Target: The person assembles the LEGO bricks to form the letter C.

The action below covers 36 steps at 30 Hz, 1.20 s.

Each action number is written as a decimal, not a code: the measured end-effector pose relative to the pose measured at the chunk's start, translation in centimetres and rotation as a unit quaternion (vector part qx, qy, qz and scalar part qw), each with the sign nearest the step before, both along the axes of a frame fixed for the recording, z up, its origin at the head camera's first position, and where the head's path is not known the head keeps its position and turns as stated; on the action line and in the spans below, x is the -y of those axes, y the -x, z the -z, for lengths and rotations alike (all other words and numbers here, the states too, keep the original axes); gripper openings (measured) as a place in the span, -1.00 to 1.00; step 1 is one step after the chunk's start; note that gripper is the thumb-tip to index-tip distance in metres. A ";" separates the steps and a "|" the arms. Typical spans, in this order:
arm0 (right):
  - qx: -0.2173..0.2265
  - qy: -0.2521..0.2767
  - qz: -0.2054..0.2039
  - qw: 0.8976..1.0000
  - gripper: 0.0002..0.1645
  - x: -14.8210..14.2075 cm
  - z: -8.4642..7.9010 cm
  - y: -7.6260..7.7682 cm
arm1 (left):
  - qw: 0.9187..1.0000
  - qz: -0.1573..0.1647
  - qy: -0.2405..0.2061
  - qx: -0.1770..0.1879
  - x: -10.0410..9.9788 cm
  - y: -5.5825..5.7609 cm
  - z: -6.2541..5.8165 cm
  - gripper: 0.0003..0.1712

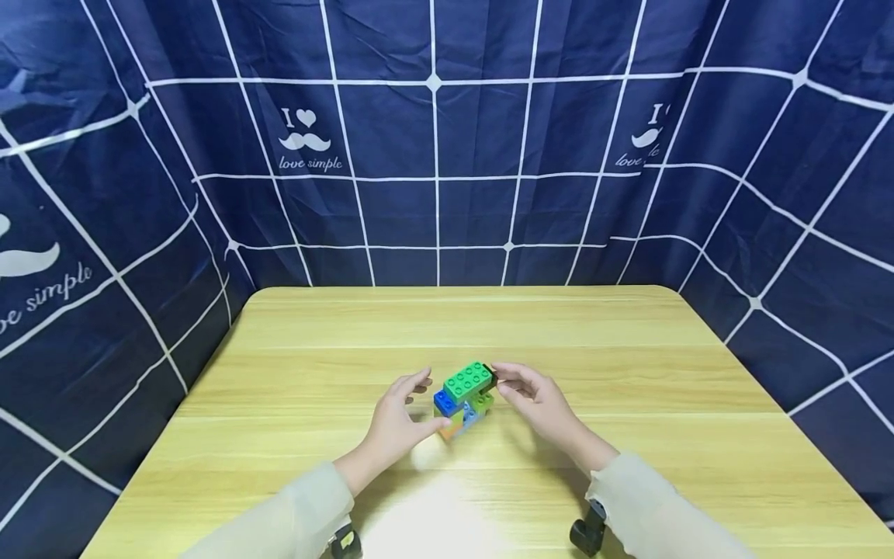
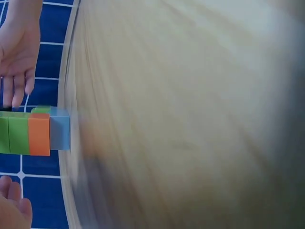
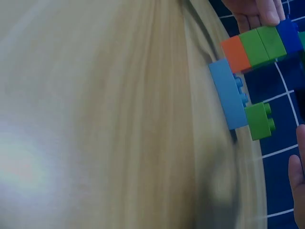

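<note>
A joined toy brick structure (image 1: 469, 383) stands on the table between the two hands. A long green brick (image 1: 468, 380) tops it, above a dark blue brick (image 3: 289, 37). Below that come two light green bricks (image 3: 262, 45), an orange brick (image 3: 236, 54) and a light blue base brick (image 3: 228, 93). Another light green brick (image 3: 258, 120) sits on the base's other end. A black brick, mostly hidden, shows under the top's right end. My left hand (image 1: 398, 419) has its thumb beside the structure's left side, fingers spread. My right hand (image 1: 541, 400) holds loosely extended fingers by the black brick; contact is unclear.
The wooden table (image 1: 335, 326) has rounded far corners. Dark blue curtains (image 1: 475, 140) with white grid lines hang behind it and on both sides. A black wrist device (image 1: 589, 534) shows under the right sleeve.
</note>
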State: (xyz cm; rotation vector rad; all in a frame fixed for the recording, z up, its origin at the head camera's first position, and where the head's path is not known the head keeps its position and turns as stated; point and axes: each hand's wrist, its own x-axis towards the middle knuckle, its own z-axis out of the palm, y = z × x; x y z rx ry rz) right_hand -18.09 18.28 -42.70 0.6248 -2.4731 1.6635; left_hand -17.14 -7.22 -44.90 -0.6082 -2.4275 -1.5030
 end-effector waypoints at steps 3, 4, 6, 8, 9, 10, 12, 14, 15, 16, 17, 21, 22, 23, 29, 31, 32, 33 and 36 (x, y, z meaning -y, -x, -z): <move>0.001 -0.006 0.008 1.000 -0.55 0.1 -0.5 -0.8 | 1.000 -0.002 -0.016 0.003 0.3 0.2 0.1 -0.26; -0.001 -0.007 0.008 1.000 -0.54 0.2 -0.9 -1.1 | 1.000 -0.002 -0.023 0.005 0.3 0.3 0.1 -0.31; 0.000 -0.013 0.012 1.000 -0.50 0.5 -1.6 -1.6 | 0.999 -0.001 -0.033 0.008 0.4 0.4 0.1 -0.39; -0.003 -0.015 0.012 1.000 -0.47 0.5 -1.6 -1.5 | 0.999 -0.003 -0.040 0.010 0.6 0.5 0.0 -0.45; -0.005 -0.016 0.012 1.000 -0.47 0.6 -1.8 -1.6 | 0.999 -0.004 -0.043 0.010 0.7 0.5 0.0 -0.49; -0.003 -0.019 0.014 1.000 -0.46 0.6 -1.8 -1.5 | 0.999 -0.004 -0.047 0.011 0.7 0.6 0.1 -0.52; 0.004 -0.023 0.018 1.000 -0.45 0.4 -1.1 -1.0 | 0.999 -0.006 -0.050 0.014 0.8 0.7 0.1 -0.56; 0.011 -0.024 0.020 0.999 -0.46 0.3 -0.4 -0.5 | 0.998 -0.005 -0.055 0.020 0.9 0.7 0.1 -0.59; 0.013 -0.023 0.020 0.999 -0.47 0.2 -0.2 -0.3 | 0.998 -0.005 -0.058 0.023 0.9 0.8 0.1 -0.60; 0.014 -0.022 0.021 0.999 -0.49 0.2 0.0 -0.1 | 0.998 -0.004 -0.060 0.026 0.9 0.8 0.1 -0.61; 0.014 -0.020 0.020 0.999 -0.50 0.2 0.2 0.0 | 0.998 -0.003 -0.062 0.028 0.9 0.8 0.1 -0.62; 0.013 -0.015 0.019 1.000 -0.55 0.1 0.5 0.1 | 0.996 0.008 -0.081 0.047 1.1 0.8 0.0 -0.62; 0.016 -0.015 0.018 1.000 -0.57 0.1 0.5 0.0 | 0.995 0.012 -0.086 0.055 1.1 0.8 0.0 -0.63; 0.020 -0.015 0.018 1.000 -0.58 0.1 0.5 -0.1 | 0.993 0.017 -0.093 0.065 1.1 0.8 0.0 -0.63; 0.063 -0.019 0.018 0.998 -0.60 0.0 0.2 -0.5 | 0.985 0.041 -0.102 0.131 1.4 1.0 -0.3 -0.65; 0.075 -0.027 0.022 0.997 -0.58 0.0 0.2 -0.3 | 0.984 0.042 -0.098 0.141 1.4 1.2 -0.4 -0.65; 0.081 -0.030 0.026 0.996 -0.57 0.1 0.2 -0.2 | 0.984 0.041 -0.097 0.142 1.4 1.3 -0.4 -0.64; 0.084 -0.034 0.032 0.995 -0.56 0.2 0.2 -0.1 | 0.984 0.037 -0.096 0.146 1.4 1.4 -0.5 -0.64; 0.084 -0.045 0.049 0.994 -0.53 0.4 0.5 0.3 | 0.985 0.021 -0.086 0.151 1.2 1.7 -0.6 -0.62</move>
